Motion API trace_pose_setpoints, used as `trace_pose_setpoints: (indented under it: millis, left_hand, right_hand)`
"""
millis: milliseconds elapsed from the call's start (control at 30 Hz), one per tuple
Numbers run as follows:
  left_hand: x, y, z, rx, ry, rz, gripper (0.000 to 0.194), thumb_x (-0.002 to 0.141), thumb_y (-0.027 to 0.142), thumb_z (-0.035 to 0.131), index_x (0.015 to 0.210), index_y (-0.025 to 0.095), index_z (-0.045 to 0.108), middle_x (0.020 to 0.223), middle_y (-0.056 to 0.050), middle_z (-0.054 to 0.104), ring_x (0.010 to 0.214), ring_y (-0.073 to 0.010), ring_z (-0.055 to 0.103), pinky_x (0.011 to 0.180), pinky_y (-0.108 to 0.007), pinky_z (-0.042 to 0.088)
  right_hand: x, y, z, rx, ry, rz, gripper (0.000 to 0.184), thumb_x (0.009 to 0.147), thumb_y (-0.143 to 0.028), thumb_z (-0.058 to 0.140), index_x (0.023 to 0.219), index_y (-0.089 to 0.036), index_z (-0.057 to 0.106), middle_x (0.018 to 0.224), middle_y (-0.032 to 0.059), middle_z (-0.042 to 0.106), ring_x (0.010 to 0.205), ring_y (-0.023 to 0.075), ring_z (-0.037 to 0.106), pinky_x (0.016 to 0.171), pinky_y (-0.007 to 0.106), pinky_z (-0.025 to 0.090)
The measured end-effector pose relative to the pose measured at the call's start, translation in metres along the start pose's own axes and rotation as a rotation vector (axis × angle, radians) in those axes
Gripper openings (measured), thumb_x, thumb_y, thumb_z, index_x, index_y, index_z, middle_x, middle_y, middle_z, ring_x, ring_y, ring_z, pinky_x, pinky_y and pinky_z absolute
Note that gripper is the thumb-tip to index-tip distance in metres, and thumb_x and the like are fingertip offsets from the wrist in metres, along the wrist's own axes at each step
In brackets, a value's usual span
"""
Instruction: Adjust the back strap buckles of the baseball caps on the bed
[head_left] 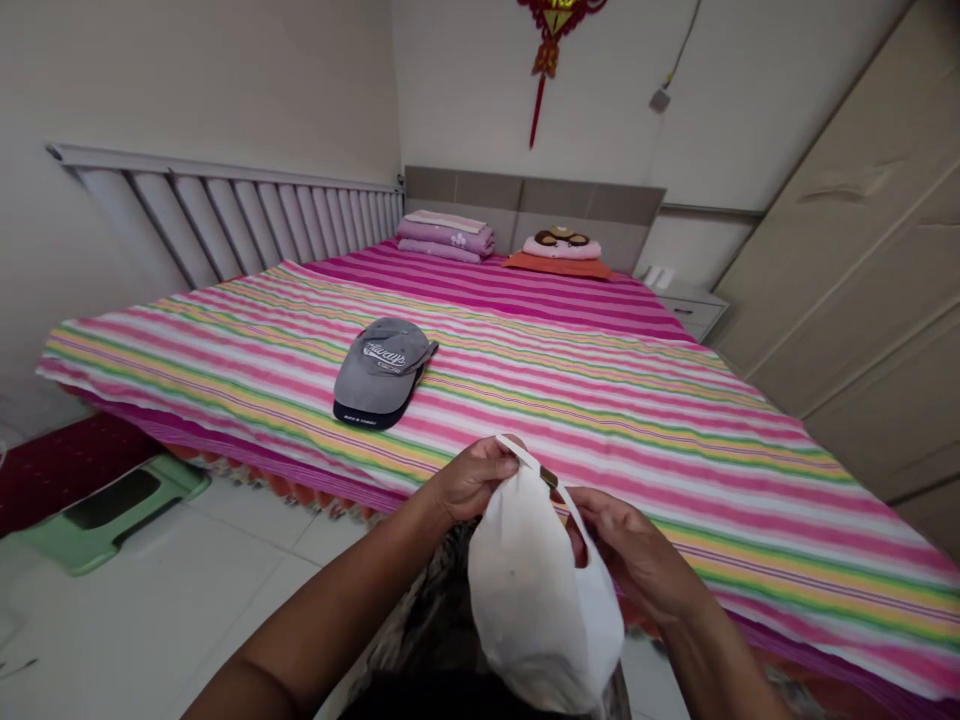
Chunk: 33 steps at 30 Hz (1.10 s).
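Observation:
Between my two hands hangs a white cap (517, 590), its back strap with a small metal buckle turned upward. My left hand (476, 478) is closed, pinching the end of the strap at the cap's left edge. On the other side my right hand (637, 555) has its fingers curled at the strap and the edge of the back opening; some of its fingertips are hidden behind the cap. Farther off, a grey cap (384, 365) with white lettering and a dark brim edge lies on the striped bed sheet (600, 410).
Folded purple bedding (446, 240) and a pink and orange pile (559, 255) sit near the headboard (480, 205). A green stool (112, 510) stands on the tiled floor at left. White radiator (247, 215) lines the left wall; a nightstand (694, 305) is at right.

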<state>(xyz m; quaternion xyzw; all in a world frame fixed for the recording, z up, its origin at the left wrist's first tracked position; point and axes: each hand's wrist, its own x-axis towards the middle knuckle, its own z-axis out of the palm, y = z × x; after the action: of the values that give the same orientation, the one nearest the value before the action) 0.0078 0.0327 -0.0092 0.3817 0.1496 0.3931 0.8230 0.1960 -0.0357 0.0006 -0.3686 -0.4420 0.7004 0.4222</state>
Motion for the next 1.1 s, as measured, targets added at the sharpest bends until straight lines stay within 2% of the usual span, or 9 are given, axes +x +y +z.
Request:
trace_pose_setpoints:
  millis: [67, 133, 267, 433, 633, 933, 1100]
  left_hand:
    - [-0.002, 0.001, 0.002, 0.045, -0.011, -0.029, 0.028, 0.051, 0.022, 0.076, 0.069, 0.011, 0.058, 0.057, -0.001, 0.058, 0.049, -0.0092, 0.053, 0.049, -0.019, 0.039]
    - [-0.005, 0.001, 0.003, 0.098, -0.018, -0.075, 0.028, 0.050, 0.021, 0.076, 0.069, 0.010, 0.059, 0.059, -0.001, 0.058, 0.049, -0.0081, 0.051, 0.049, -0.018, 0.037]
    - [-0.009, 0.002, -0.001, 0.235, -0.030, -0.162, 0.030, 0.052, 0.025, 0.075, 0.077, 0.010, 0.064, 0.065, -0.003, 0.061, 0.052, -0.0084, 0.052, 0.051, -0.019, 0.038]
    - [-0.012, 0.002, -0.001, 0.291, -0.119, -0.240, 0.036, 0.053, 0.025, 0.075, 0.086, 0.012, 0.067, 0.075, -0.005, 0.064, 0.059, -0.0103, 0.056, 0.058, -0.021, 0.042]
    - [-0.017, 0.004, 0.011, 0.241, -0.023, -0.326, 0.038, 0.047, 0.027, 0.078, 0.079, 0.010, 0.067, 0.062, -0.002, 0.060, 0.049, -0.0073, 0.051, 0.049, -0.018, 0.038]
    - [-0.019, -0.011, 0.014, 0.137, -0.020, -0.269, 0.035, 0.042, 0.026, 0.080, 0.070, 0.010, 0.066, 0.057, -0.003, 0.061, 0.044, -0.0082, 0.051, 0.043, -0.019, 0.037]
    - [-0.020, -0.010, 0.020, 0.113, 0.070, -0.180, 0.029, 0.042, 0.025, 0.078, 0.060, 0.010, 0.061, 0.049, 0.001, 0.054, 0.040, -0.0059, 0.045, 0.040, -0.017, 0.033]
  right_hand:
    - [0.002, 0.001, 0.009, 0.017, 0.061, -0.020, 0.026, 0.069, -0.040, 0.066, 0.072, -0.015, 0.060, 0.044, -0.0023, 0.049, 0.041, 0.0079, 0.039, 0.044, 0.019, 0.028]
    - [0.002, 0.003, 0.013, 0.005, 0.113, -0.055, 0.026, 0.070, -0.036, 0.066, 0.061, -0.015, 0.055, 0.040, -0.0040, 0.046, 0.038, 0.0052, 0.033, 0.042, 0.018, 0.023]
    - [-0.002, 0.003, 0.015, -0.091, 0.140, -0.075, 0.022, 0.070, -0.035, 0.066, 0.065, -0.015, 0.057, 0.043, -0.0052, 0.046, 0.036, 0.0032, 0.031, 0.039, 0.017, 0.021]
    - [-0.003, -0.002, 0.020, -0.208, 0.176, -0.094, 0.025, 0.071, -0.037, 0.066, 0.062, -0.015, 0.056, 0.042, -0.0072, 0.040, 0.034, 0.0022, 0.027, 0.036, 0.017, 0.019]
    - [-0.006, -0.008, 0.028, -0.211, 0.209, -0.106, 0.025, 0.068, -0.036, 0.067, 0.060, -0.015, 0.056, 0.043, -0.0077, 0.038, 0.034, 0.0015, 0.025, 0.035, 0.017, 0.019]
    - [-0.006, -0.008, 0.030, -0.210, 0.176, -0.148, 0.022, 0.069, -0.031, 0.066, 0.056, -0.015, 0.057, 0.042, -0.0067, 0.039, 0.036, 0.0031, 0.027, 0.036, 0.017, 0.021]
    - [-0.004, -0.005, 0.026, -0.185, 0.266, -0.188, 0.023, 0.067, -0.031, 0.067, 0.056, -0.015, 0.055, 0.043, -0.0067, 0.037, 0.039, 0.0040, 0.026, 0.037, 0.018, 0.019]
